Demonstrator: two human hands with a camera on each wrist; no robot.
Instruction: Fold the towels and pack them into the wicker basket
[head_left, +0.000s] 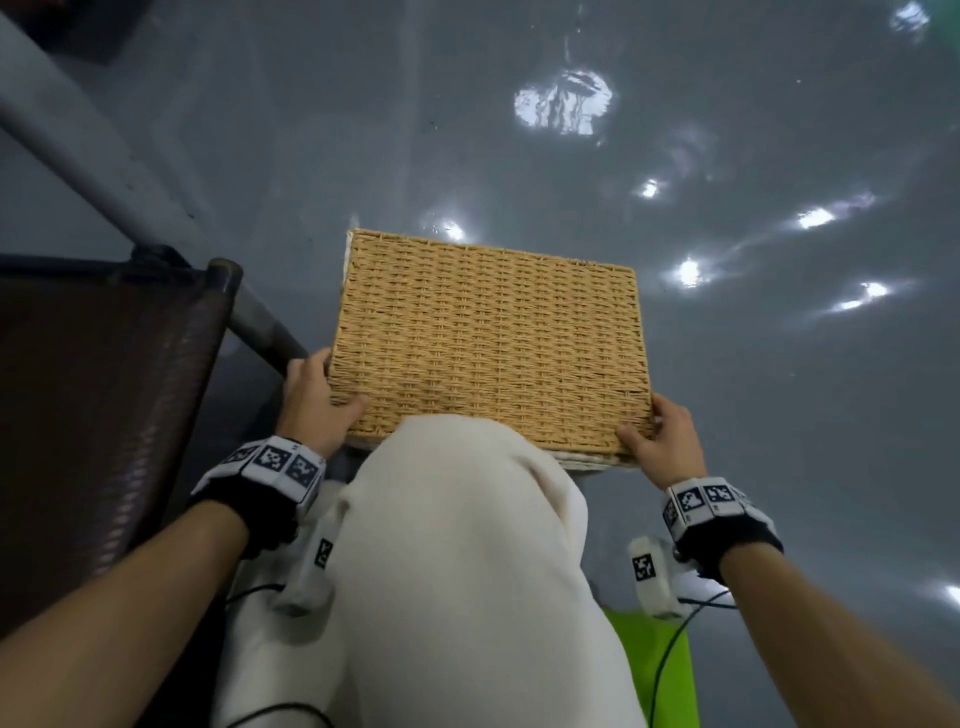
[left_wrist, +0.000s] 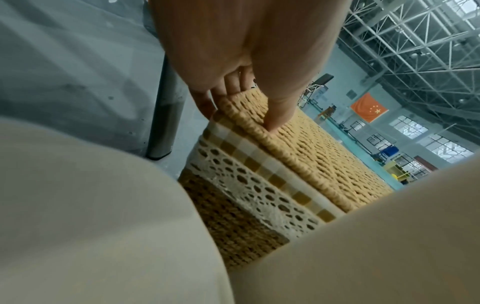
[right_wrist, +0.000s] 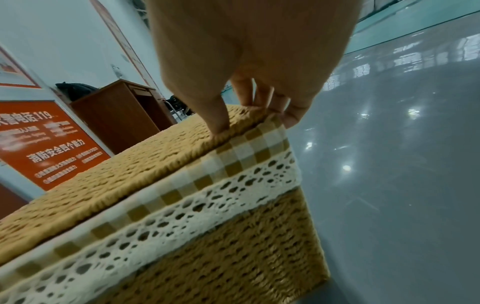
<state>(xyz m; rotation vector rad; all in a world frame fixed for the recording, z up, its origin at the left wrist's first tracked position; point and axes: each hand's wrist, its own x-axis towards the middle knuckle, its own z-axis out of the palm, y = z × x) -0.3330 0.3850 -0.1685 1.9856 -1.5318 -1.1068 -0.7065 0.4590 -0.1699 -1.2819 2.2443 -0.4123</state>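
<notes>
The wicker basket (right_wrist: 233, 257) stands on the grey floor with its woven lid (head_left: 488, 338) lying flat on top. A checked lining with a lace trim (right_wrist: 207, 185) hangs over the rim. My left hand (head_left: 324, 395) grips the lid's near left corner, thumb on top and fingers round the edge (left_wrist: 241, 102). My right hand (head_left: 647, 426) grips the near right corner the same way (right_wrist: 254, 121). Cream fabric (head_left: 457, 571) covers the lid's near edge in the head view. I cannot tell whether it is a towel or clothing. The basket's inside is hidden.
A dark brown woven seat (head_left: 104, 415) with a metal leg (head_left: 270, 327) stands close on the left. Glossy grey floor (head_left: 753, 415) spreads ahead and to the right. A green item (head_left: 649, 670) and black cables lie near me. A brown cabinet (right_wrist: 116, 115) stands farther off.
</notes>
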